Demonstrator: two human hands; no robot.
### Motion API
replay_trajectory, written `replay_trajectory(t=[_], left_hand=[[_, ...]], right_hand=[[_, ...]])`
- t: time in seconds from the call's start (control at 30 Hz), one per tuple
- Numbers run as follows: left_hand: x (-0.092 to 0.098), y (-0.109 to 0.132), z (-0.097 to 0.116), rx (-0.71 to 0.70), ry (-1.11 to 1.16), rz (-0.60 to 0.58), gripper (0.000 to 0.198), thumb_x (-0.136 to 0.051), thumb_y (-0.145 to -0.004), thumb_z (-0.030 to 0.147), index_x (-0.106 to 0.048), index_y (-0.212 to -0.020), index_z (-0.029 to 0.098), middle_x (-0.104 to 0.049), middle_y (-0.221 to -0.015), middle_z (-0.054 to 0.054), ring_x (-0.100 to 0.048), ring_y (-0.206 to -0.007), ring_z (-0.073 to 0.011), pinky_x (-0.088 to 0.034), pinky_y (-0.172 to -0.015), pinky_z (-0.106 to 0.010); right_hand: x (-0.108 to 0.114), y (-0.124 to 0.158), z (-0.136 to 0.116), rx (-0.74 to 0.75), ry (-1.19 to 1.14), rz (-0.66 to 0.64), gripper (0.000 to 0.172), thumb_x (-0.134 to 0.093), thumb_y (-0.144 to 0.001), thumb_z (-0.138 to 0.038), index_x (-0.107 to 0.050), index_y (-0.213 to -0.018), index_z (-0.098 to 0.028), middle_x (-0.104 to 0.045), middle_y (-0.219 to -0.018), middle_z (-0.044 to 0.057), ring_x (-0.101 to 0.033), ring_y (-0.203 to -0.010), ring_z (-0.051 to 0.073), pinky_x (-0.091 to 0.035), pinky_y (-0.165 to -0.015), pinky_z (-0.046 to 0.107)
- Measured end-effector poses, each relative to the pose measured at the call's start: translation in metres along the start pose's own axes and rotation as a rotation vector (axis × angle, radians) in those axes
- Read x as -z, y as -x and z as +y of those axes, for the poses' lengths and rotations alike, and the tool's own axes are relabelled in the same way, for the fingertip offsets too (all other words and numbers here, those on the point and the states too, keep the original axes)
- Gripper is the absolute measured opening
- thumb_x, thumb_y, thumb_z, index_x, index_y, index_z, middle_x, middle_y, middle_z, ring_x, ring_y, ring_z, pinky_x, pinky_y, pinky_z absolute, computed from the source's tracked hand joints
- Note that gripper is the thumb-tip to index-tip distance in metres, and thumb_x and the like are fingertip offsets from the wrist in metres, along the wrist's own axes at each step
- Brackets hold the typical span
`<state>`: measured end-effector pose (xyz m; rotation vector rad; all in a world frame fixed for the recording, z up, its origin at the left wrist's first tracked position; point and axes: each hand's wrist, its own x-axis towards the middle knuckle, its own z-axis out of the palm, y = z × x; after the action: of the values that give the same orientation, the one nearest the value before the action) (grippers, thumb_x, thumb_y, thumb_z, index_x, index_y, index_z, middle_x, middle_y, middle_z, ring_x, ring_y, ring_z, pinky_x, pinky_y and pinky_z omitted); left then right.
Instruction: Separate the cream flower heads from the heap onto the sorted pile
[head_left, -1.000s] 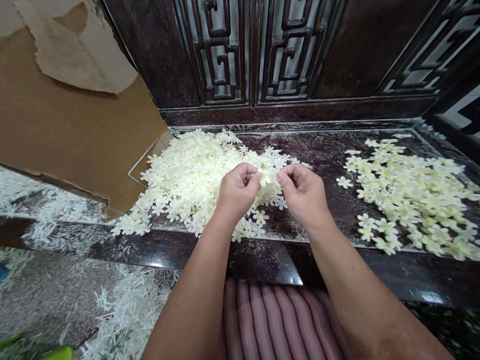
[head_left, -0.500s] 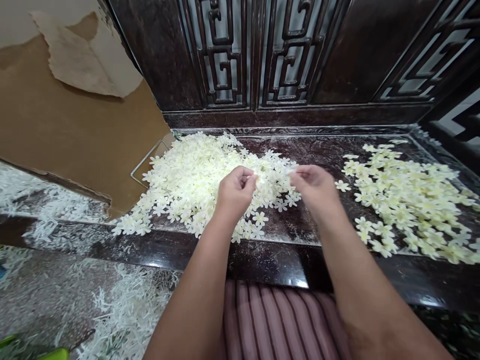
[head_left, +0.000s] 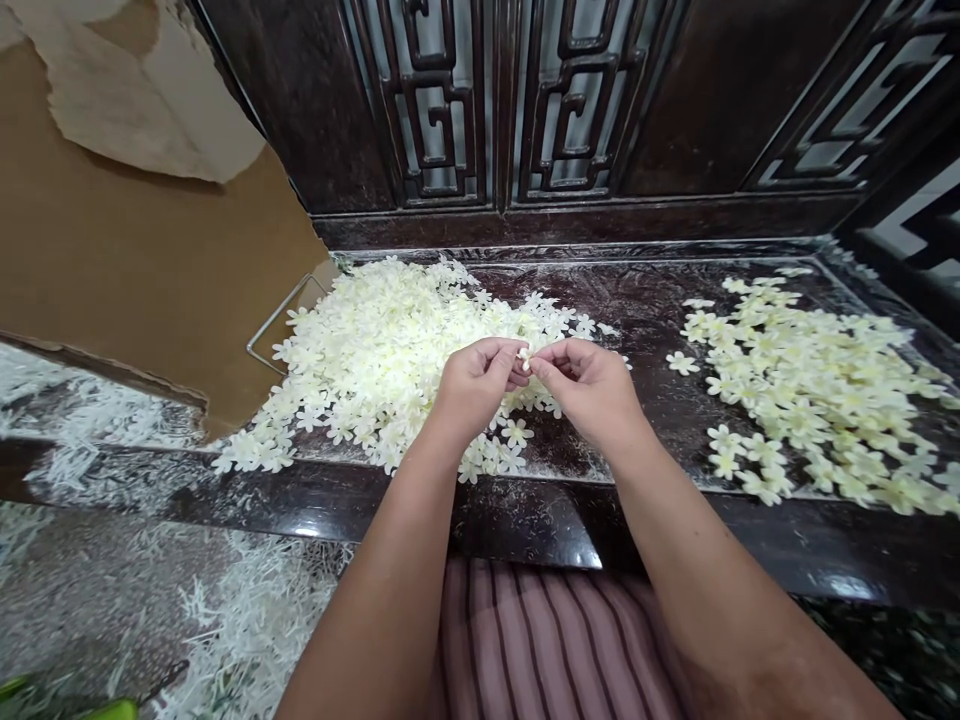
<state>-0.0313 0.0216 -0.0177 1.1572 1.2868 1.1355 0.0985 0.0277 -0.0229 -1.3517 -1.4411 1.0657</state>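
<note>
My right hand point(head_left: 589, 385), apart a moment ago, has rejoined my left hand point(head_left: 476, 385); both pinch one small white flower point(head_left: 524, 356), apparently worked jointly now, above the flower heap point(head_left: 390, 335) near the desk's point(head_left: 645, 290) front edge.

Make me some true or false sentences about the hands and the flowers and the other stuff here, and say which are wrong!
1. The left hand and right hand meet at a small flower. True.
2. The cardboard is on the right. False: the cardboard is on the left.
3. The left pile and right pile lie on dark wood. True.
4. The striped cloth is green. False: the striped cloth is pinkish-purple.
5. White shreds lie on the floor. True.
</note>
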Motion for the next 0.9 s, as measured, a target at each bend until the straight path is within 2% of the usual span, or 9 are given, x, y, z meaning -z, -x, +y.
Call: replay_trajectory(t=[0.23,0.5,0.9], left_hand=[[-0.0009,-0.0008,0.0005,0.008,-0.023,-0.007,0.012,-0.057,-0.079,0.007,-0.069,-0.079,0.012,-0.065,-0.066,-0.001,-0.059,-0.061,-0.0073,-0.051,-0.062,-0.02],[0.0003,0.0016,0.0019,-0.039,-0.165,-0.018,0.014,-0.058,-0.078,0.01,-0.071,-0.081,0.014,-0.068,-0.072,-0.003,-0.059,-0.065,-0.0091,-0.049,-0.063,-0.021],[0.002,0.0028,-0.002,-0.118,-0.267,-0.05,0.016,-0.058,-0.08,0.017,-0.072,-0.086,0.018,-0.071,-0.083,-0.004,-0.061,-0.07,-0.0111,-0.05,-0.064,-0.023]], right_hand=[[0.0023,0.0015,-0.0023,0.047,-0.035,-0.01,0.011,-0.062,-0.07,-0.025,-0.065,-0.065,-0.016,-0.063,-0.06,0.001,-0.054,-0.056,0.012,-0.042,-0.053,0.025],[0.0047,-0.0016,0.0041,-0.073,-0.227,-0.084,0.019,-0.073,-0.061,-0.033,-0.066,-0.061,-0.016,-0.064,-0.056,0.001,-0.054,-0.052,0.01,-0.043,-0.05,0.024],[0.0043,-0.0039,-0.0021,-0.21,-0.325,-0.057,0.026,-0.081,-0.05,-0.035,-0.063,-0.053,-0.016,-0.06,-0.05,-0.001,-0.05,-0.047,0.007,-0.042,-0.048,0.022]])
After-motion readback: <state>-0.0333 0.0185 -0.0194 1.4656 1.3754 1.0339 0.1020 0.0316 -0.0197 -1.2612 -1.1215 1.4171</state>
